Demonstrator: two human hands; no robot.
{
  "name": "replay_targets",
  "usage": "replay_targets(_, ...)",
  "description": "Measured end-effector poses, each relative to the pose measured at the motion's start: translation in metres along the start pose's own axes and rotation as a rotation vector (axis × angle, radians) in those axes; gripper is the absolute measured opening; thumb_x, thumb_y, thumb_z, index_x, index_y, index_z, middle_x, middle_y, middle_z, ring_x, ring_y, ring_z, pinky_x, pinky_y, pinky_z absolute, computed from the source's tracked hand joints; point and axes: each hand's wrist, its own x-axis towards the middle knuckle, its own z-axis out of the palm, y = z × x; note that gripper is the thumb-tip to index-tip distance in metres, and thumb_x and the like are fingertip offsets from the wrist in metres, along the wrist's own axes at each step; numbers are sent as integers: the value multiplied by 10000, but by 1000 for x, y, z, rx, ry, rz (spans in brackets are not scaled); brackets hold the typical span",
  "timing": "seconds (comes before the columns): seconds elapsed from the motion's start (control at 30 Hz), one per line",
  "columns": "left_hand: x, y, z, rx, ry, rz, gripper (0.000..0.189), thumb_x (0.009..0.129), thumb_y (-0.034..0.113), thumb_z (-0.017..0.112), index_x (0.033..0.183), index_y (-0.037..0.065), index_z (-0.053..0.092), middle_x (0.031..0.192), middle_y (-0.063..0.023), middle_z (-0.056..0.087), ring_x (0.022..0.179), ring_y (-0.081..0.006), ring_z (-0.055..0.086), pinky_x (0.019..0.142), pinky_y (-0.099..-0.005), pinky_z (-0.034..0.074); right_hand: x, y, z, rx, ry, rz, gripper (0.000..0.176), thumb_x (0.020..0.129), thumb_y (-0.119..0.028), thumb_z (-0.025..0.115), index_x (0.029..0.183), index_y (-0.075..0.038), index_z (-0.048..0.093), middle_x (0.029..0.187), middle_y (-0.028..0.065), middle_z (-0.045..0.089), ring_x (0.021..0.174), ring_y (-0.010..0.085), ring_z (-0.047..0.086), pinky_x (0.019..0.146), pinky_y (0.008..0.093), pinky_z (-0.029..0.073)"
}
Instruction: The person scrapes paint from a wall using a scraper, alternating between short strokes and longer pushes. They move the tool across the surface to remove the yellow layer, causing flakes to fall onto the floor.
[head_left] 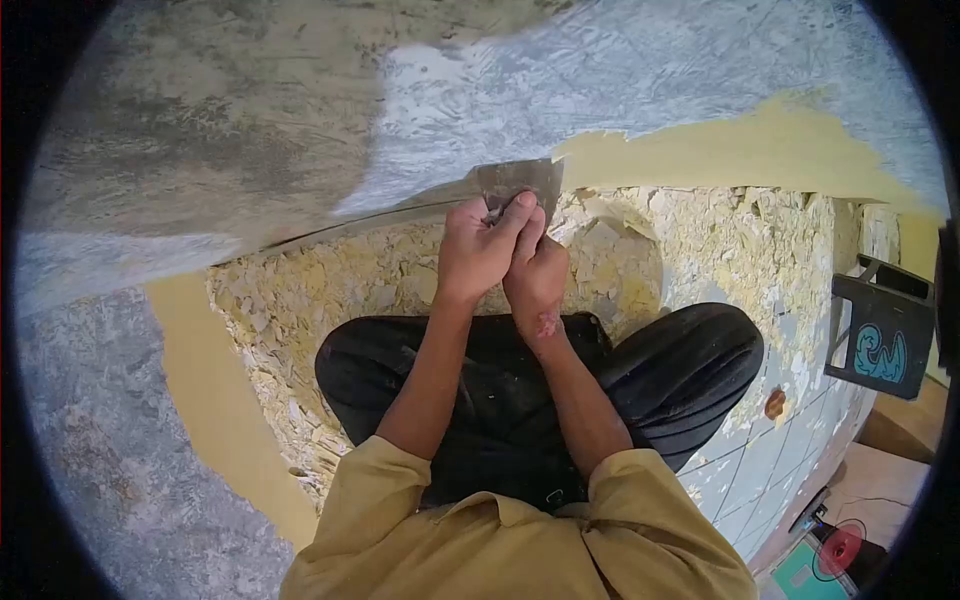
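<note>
Both my hands are closed together around the handle of a scraper (pixel 522 178), which they mostly hide. My left hand (pixel 474 252) lies on the left side of the grip, its thumb pointing up toward the blade. My right hand (pixel 538 278) is wrapped close against it on the right. The wide, flat blade rests against the low part of the wall (pixel 470 110), at the left end of a band of yellow paint (pixel 700 155). Left of the blade the wall shows bare grey. Flaked paint chips (pixel 350 275) lie thick along the foot of the wall.
My crossed legs in black trousers (pixel 680 365) fill the floor before the wall. At the right stands a black stool (pixel 882 330) with a blue emblem. A brown lump (pixel 775 403) lies on the tiles (pixel 755 470). A red and black object (pixel 838 550) sits at the lower right.
</note>
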Motion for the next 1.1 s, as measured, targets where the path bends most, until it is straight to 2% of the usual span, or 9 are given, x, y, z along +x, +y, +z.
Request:
replay_targets(0.1, -9, 5, 10, 22, 10, -55, 279, 870, 264, 657, 856, -13, 680, 721, -28, 669, 645, -62, 584, 584, -221, 464, -4, 0, -11, -50, 30, -20, 569, 964, -377, 417, 718, 91, 630, 606, 279, 568, 636, 420, 627, 545, 438, 461)
replay_targets(0.17, -7, 8, 8, 43, -9, 23, 288, 875, 271, 651, 848, -15, 677, 726, -27, 670, 653, -61, 586, 584, -225, 466, -3, -3, -7, -95, 43, -7, 555, 968, -360, 416, 724, 90, 631, 604, 275, 572, 640, 422, 627, 539, 435, 459)
replay_targets(0.27, -4, 10, 12, -37, 12, 57, 290, 881, 272, 642, 858, -15, 676, 738, -30, 672, 661, -61, 588, 590, -229, 469, 2, -5, -6, 5, 73, -92, 563, 969, -372, 407, 739, 89, 633, 608, 276, 577, 650, 427, 628, 538, 433, 459)
replay_targets(0.5, -3, 17, 4, 45, -38, 23, 282, 892, 263, 629, 890, -17, 670, 752, -31, 671, 677, -59, 586, 605, -231, 473, 1, 1, -3, 90, -14, -33, 553, 969, -367, 407, 759, 93, 630, 614, 278, 580, 659, 430, 629, 538, 424, 460)
replay_targets(0.57, -2, 16, 2, 57, -75, -13, 262, 908, 231, 613, 882, -25, 660, 792, -14, 654, 710, -62, 572, 625, -224, 468, 2, 6, 0, 7, -2, -51, 622, 984, -412, 365, 751, 103, 625, 597, 243, 596, 566, 300, 630, 531, 384, 443)
replay_targets(0.7, 2, -2, 2, 29, -89, 0, 286, 893, 255, 627, 883, -29, 664, 738, -32, 666, 665, -71, 588, 606, -236, 477, 2, 8, -3, 36, 6, -19, 565, 964, -381, 422, 742, 98, 624, 592, 276, 566, 591, 377, 636, 517, 418, 443)
replay_targets(0.77, 1, -3, 3, 65, -29, 1, 285, 892, 263, 625, 881, -18, 674, 741, -43, 676, 661, -77, 595, 607, -245, 478, 1, 6, -4, 136, -42, 25, 595, 968, -394, 417, 720, 108, 616, 552, 242, 568, 517, 275, 607, 494, 395, 427)
replay_targets(0.87, -2, 7, 4, 131, -42, 3, 291, 888, 269, 625, 884, -16, 683, 749, -60, 688, 658, -82, 603, 602, -255, 478, 3, 10, -4, 209, -94, 109, 628, 972, -412, 409, 700, 118, 608, 527, 200, 570, 499, 198, 554, 481, 368, 418)
replay_targets(1.1, -3, 8, 7, 282, -47, 16, 282, 891, 248, 615, 901, -26, 683, 753, -64, 691, 658, -84, 604, 601, -259, 474, 1, 18, -4, 346, -147, 242, 663, 962, -452, 412, 684, 119, 604, 527, 187, 574, 510, 189, 555, 493, 366, 425)
